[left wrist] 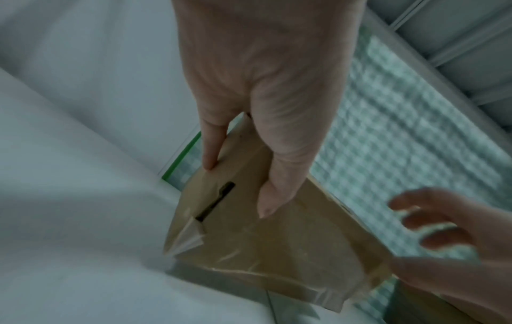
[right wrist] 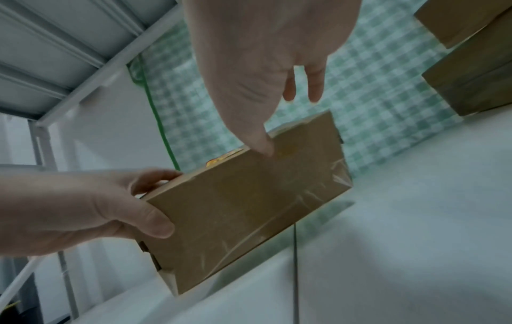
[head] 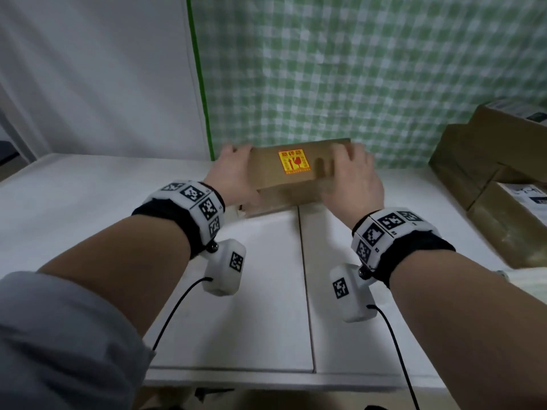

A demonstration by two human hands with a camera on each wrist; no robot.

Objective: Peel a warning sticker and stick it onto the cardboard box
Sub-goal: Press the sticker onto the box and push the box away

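Observation:
A brown cardboard box (head: 275, 184) wrapped with clear tape sits at the table's far middle, held a little tilted. A yellow and red warning sticker (head: 295, 161) lies flat on its top face. My left hand (head: 236, 170) grips the box's left end, thumb on the near side and fingers on the end face; the left wrist view shows this grip on the box (left wrist: 263, 241). My right hand (head: 349, 167) hovers over the right end with fingers spread and blurred. In the right wrist view its thumb (right wrist: 263, 142) touches the box's (right wrist: 249, 208) upper edge.
A stack of taped cardboard boxes (head: 488, 179) fills the right side of the white table (head: 236, 291). A green checked cloth (head: 355, 69) hangs right behind the box. A seam (head: 305, 291) runs down the tabletop between my arms.

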